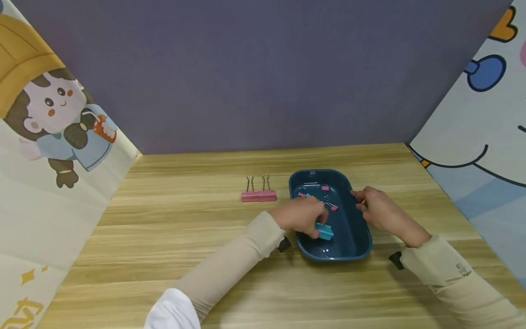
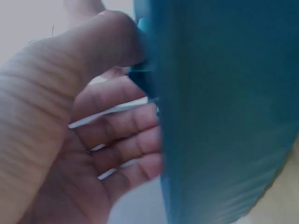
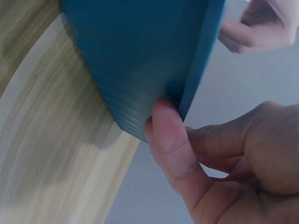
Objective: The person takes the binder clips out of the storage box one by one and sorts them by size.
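A dark blue rectangular tray [image 1: 352, 242] stands on the wooden table. Over its near half, my left hand [image 1: 301, 216] pinches a light blue binder clip [image 1: 324, 231] between thumb and fingers. In the left wrist view, the tray wall [image 2: 224, 112] hides most of that clip. On the tray's right side, my right hand [image 1: 380, 211] grips the rim, its thumb and a finger on either side of the wall in the right wrist view. Several small binder clips, pink [image 1: 334, 208] and light blue, lie inside the tray, some partly covered by my left hand.
Left of the tray, two large pink binder clips [image 1: 259, 196] stand side by side with their wire handles up. A grey-purple panel [image 1: 263, 82] rises behind the table [image 1: 164, 246]. Printed cartoon panels flank it on both sides.
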Demonstrator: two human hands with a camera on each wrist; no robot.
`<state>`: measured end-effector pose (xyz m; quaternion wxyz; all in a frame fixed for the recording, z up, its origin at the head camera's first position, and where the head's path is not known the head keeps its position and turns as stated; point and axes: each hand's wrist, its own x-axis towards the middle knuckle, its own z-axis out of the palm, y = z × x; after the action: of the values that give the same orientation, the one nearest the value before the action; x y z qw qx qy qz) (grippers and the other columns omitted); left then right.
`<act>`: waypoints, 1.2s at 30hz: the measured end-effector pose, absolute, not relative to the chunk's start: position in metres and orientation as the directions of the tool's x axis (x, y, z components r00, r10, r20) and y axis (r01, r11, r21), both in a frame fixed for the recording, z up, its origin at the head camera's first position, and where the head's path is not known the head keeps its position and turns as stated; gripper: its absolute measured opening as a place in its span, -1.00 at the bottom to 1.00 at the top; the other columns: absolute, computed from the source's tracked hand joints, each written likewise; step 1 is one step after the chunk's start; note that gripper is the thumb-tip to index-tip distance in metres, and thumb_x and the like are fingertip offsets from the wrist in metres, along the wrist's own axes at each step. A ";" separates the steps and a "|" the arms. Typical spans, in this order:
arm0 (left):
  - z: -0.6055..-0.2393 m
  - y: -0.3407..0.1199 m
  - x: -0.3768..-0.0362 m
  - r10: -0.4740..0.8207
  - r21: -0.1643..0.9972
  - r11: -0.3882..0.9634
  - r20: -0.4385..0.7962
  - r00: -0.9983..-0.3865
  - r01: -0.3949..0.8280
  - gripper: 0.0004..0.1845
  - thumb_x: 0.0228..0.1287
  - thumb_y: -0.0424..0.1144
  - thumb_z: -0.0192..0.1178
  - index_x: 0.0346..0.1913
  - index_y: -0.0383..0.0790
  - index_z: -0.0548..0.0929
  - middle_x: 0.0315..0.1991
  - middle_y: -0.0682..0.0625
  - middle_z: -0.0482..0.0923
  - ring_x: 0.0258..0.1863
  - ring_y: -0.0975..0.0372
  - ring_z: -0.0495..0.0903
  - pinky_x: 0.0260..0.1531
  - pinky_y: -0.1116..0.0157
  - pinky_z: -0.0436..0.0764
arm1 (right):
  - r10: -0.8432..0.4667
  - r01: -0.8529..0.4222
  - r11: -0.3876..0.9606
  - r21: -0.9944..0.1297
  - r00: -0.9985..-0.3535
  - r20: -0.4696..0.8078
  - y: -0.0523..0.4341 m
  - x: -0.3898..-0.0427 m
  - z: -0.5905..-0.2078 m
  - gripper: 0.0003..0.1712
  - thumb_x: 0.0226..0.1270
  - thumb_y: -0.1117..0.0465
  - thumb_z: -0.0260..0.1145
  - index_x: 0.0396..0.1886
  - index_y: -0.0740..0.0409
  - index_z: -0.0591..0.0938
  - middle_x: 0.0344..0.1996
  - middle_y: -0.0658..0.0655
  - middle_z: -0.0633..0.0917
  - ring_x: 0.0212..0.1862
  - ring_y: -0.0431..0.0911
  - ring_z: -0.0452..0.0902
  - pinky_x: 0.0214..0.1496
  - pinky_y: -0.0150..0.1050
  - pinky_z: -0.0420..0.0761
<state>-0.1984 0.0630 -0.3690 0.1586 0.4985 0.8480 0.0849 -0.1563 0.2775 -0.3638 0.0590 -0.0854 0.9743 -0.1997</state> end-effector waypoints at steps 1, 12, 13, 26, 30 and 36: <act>-0.367 0.061 -0.201 0.880 0.314 0.476 -0.151 -0.451 0.822 -0.80 0.01 -0.11 0.44 -0.31 -0.05 0.67 -0.41 0.19 0.52 -0.44 0.35 0.45 -0.45 0.48 0.44 | -0.190 -0.142 0.905 -0.400 -0.978 -0.083 0.278 -0.157 -0.364 -0.54 0.29 0.50 0.14 0.18 0.59 0.38 -0.34 0.24 0.50 -0.41 -0.04 0.41 -0.48 -0.28 0.46; -0.348 0.034 -0.218 0.907 0.379 0.318 0.146 -0.395 0.869 -0.82 0.10 -0.14 0.36 -0.23 -0.06 0.68 -0.29 0.15 0.51 -0.30 0.28 0.42 -0.32 0.50 0.39 | -0.221 -0.182 0.892 -0.413 -0.974 -0.048 0.279 -0.155 -0.364 -0.55 0.28 0.52 0.12 0.16 0.61 0.39 -0.36 0.24 0.49 -0.47 -0.08 0.37 -0.52 -0.30 0.38; -0.347 0.031 -0.219 0.901 0.378 0.319 0.164 -0.402 0.869 -0.81 0.10 -0.14 0.37 -0.22 -0.07 0.68 -0.29 0.15 0.51 -0.30 0.28 0.43 -0.31 0.50 0.39 | -0.221 -0.182 0.892 -0.414 -0.974 -0.048 0.279 -0.154 -0.364 -0.55 0.28 0.52 0.12 0.16 0.61 0.39 -0.36 0.25 0.49 -0.48 -0.08 0.36 -0.52 -0.30 0.38; -0.341 -0.035 -0.236 0.812 0.424 0.331 0.328 -0.483 0.843 -0.86 0.06 -0.27 0.36 -0.28 -0.11 0.68 -0.34 0.17 0.51 -0.36 0.33 0.44 -0.29 0.36 0.49 | -0.208 -0.174 0.896 -0.409 -0.977 -0.041 0.280 -0.155 -0.364 -0.56 0.26 0.52 0.15 0.14 0.60 0.41 -0.35 0.26 0.51 -0.42 -0.02 0.40 -0.47 -0.26 0.44; -0.345 -0.063 -0.242 0.763 0.464 0.397 0.313 -0.566 0.792 -0.83 0.05 -0.25 0.40 -0.26 -0.12 0.69 -0.35 0.17 0.50 -0.39 0.26 0.46 -0.33 0.30 0.49 | -0.207 -0.171 0.897 -0.408 -0.977 -0.044 0.280 -0.155 -0.364 -0.56 0.26 0.51 0.15 0.15 0.59 0.41 -0.35 0.26 0.51 -0.43 -0.04 0.40 -0.49 -0.26 0.44; -0.350 -0.099 -0.248 0.705 0.461 0.506 0.266 -0.658 0.729 -0.81 0.04 -0.27 0.41 -0.25 -0.14 0.69 -0.31 0.18 0.54 -0.30 0.21 0.52 -0.23 0.28 0.48 | -0.209 -0.172 0.899 -0.403 -0.977 -0.048 0.280 -0.155 -0.364 -0.55 0.28 0.50 0.15 0.16 0.59 0.40 -0.34 0.27 0.51 -0.46 -0.06 0.38 -0.51 -0.27 0.42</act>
<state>-0.2484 -0.0990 -0.3503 -0.0220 0.4132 0.8675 0.2760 -0.1546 0.2798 -0.3642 0.0452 -0.0978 0.9734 -0.2024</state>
